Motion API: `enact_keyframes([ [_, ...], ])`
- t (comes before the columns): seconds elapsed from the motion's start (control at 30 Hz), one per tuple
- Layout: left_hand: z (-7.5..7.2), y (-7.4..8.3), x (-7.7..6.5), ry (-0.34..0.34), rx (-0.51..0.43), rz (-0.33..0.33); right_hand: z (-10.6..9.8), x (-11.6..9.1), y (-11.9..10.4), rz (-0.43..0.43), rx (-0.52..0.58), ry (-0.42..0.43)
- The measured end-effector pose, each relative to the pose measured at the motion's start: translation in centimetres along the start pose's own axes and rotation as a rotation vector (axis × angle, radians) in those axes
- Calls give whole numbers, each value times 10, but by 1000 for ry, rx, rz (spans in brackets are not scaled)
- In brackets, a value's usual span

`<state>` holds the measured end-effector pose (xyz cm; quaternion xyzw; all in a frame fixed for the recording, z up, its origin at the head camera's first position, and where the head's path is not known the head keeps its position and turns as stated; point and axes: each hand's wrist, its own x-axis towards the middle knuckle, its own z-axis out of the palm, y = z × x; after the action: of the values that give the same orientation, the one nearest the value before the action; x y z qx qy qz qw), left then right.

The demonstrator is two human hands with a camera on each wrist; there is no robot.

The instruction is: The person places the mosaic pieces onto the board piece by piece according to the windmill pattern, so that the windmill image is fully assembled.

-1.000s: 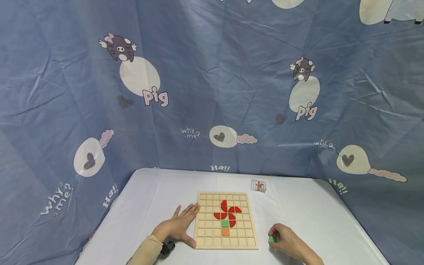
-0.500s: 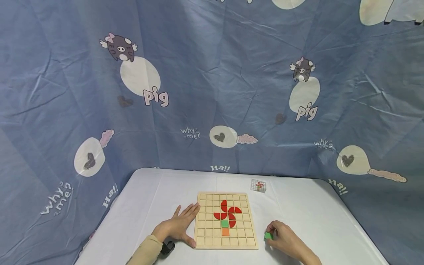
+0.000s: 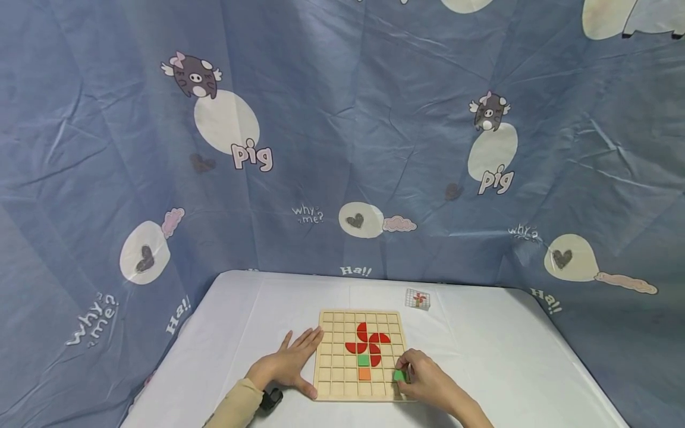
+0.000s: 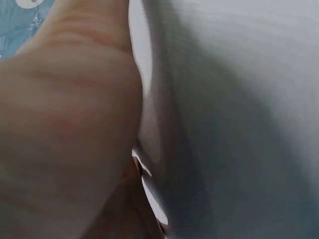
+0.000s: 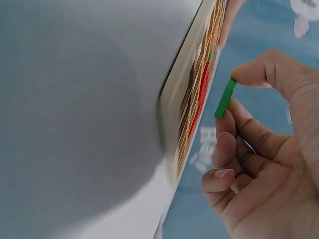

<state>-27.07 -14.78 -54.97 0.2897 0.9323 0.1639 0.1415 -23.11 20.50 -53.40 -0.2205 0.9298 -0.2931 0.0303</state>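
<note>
A wooden grid board (image 3: 337,389) lies on the white table. On it, several red petal-shaped tiles (image 3: 379,339) form a pinwheel, with a green square tile (image 3: 363,360) and an orange square tile (image 3: 364,374) in a column below. My left hand (image 3: 289,364) rests with spread fingers against the board's left edge; its wrist view shows mostly blurred skin and tablecloth. Above the board's right side, my right hand (image 3: 428,380) pinches another green square tile (image 5: 226,98) between thumb and fingertips. In the right wrist view this tile is seen edge-on, apart from the board.
A small pattern card (image 3: 417,299) with a printed grid and red pinwheel stands behind the board's right corner. The white table (image 3: 508,333) meets a blue patterned curtain (image 3: 321,148) at the back and sides. A black band (image 3: 271,400) sits at the left wrist.
My right hand has carried the green tile leftward from the table over the board's right side. The left hand and the tiles on the board stay in place.
</note>
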Motion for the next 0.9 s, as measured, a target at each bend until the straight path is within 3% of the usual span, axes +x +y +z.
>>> enact_keyframes([
  [0.23,0,0,1,0,8,-4,17,12,-23,-89,36,-32],
  [0.43,0,-1,1,-6,1,-13,28,19,-32,-141,-12,-27],
  [0.9,-2,1,0,-11,1,-10,40,24,-37,-166,-46,-87],
])
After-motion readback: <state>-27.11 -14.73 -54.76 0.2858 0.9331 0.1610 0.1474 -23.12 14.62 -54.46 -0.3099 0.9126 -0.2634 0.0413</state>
